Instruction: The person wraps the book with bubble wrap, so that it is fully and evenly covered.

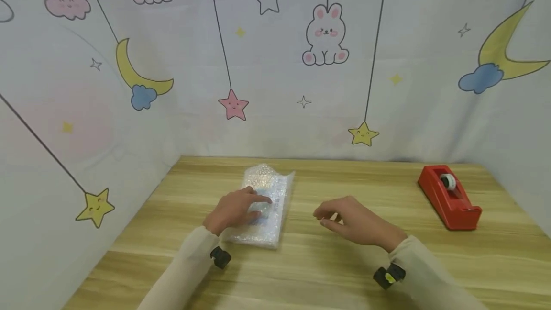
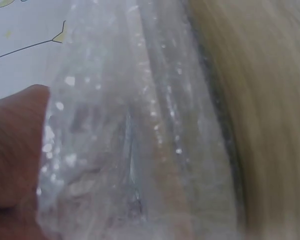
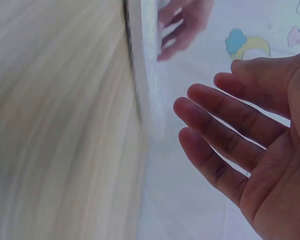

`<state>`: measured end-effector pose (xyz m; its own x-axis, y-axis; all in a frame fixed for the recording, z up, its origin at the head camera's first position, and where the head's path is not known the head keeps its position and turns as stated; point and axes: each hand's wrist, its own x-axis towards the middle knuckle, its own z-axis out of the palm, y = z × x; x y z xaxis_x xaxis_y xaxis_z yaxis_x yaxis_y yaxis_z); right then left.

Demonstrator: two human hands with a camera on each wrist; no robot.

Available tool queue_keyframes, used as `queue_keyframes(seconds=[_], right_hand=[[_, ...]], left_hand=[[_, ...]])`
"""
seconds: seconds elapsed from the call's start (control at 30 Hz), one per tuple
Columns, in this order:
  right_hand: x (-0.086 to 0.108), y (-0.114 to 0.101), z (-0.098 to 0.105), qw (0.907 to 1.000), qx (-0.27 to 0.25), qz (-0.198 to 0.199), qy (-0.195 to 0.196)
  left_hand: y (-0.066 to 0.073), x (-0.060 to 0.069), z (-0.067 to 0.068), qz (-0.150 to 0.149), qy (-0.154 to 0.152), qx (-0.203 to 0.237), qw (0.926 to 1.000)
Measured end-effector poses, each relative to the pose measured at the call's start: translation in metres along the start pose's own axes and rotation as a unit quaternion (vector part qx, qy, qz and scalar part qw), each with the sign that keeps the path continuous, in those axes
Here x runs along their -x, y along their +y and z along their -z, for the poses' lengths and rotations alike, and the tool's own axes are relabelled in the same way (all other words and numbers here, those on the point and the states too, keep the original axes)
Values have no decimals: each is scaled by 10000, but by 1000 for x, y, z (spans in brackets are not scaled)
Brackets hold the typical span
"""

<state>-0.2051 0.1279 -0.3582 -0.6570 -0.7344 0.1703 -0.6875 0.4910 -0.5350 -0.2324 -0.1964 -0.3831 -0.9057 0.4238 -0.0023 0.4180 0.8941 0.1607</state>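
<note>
A flat clear bubble wrap package (image 1: 275, 214) lies on the wooden table, slightly left of the middle. Through its upper layer shows a pale item with blue patches, whose kind I cannot make out. Over the package is my left hand (image 1: 234, 209), its index finger stretched across the top; whether the fingertips press on it is unclear. In the left wrist view, the bubble wrap (image 2: 105, 125) fills the middle, slightly puffed and creased. My right hand (image 1: 357, 221) hovers to the right of the package, fingers loosely bent and holding nothing. Its palm and separated fingers show in the right wrist view.
A red tape dispenser (image 1: 452, 200) with a small roll of tape stands at the right side of the table. White fabric (image 1: 275, 133) printed with stars, moons and rabbits hangs behind the table and along both sides.
</note>
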Motion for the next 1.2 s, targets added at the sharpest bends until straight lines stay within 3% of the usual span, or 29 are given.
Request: queue_keyframes(seconds=[0.13, 0.33, 0.53, 0.63, 0.97, 1.07, 1.2], right_hand=[[19, 16, 21, 9989, 333, -205, 275], [54, 39, 52, 9892, 803, -887, 850], [94, 69, 81, 9696, 1440, -1226, 1556], [112, 83, 92, 9575, 1700, -1587, 1707], [152, 116, 109, 9338, 1594, -2585, 1890], [163, 124, 110, 9265, 1723, -2733, 1931], [175, 137, 111, 9191, 2020, -2616, 2146]], left_hand=[[2, 0, -1, 88, 79, -11, 9999], [4, -2, -5, 169, 131, -163, 9996], [3, -1, -8, 140, 99, -191, 9997], [2, -1, -8, 142, 130, -212, 9996], [3, 2, -4, 124, 77, -271, 9995], [4, 3, -4, 89, 94, -194, 9997], [3, 4, -4, 93, 123, -177, 9997]])
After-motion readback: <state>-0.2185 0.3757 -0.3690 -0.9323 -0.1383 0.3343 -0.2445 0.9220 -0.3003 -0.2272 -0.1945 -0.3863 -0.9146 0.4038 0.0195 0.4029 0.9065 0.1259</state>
